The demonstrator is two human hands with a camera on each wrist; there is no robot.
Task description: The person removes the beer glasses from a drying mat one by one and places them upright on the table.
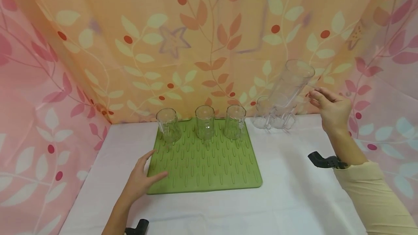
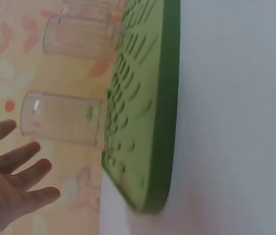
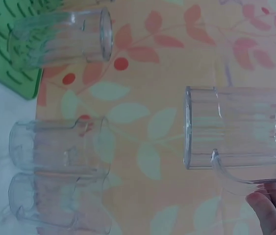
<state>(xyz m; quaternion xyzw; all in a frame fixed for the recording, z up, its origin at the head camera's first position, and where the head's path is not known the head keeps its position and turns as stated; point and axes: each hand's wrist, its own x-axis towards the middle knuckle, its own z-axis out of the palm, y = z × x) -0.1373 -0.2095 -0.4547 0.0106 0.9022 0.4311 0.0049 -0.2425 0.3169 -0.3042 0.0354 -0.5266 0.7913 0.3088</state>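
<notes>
My right hand [image 1: 334, 111] grips a clear glass mug [image 1: 290, 81] by its handle, up in the air at the back right. The mug is tilted in the head view; in the right wrist view fingers [image 3: 267, 210] curl at its handle. Below it, two more glass mugs [image 1: 261, 115] stand close together on the white cloth. Three glass mugs [image 1: 204, 124] are lined up along the far edge of a green mat [image 1: 209, 175]. My left hand [image 1: 138, 180] is by the mat's left edge, its fingers spread and holding nothing, also seen in the left wrist view.
A white cloth [image 1: 287, 198] covers the table. Patterned fabric, orange at the back [image 1: 209, 46] and pink at both sides, walls in the table close behind the mugs. The mat's surface has raised ridges.
</notes>
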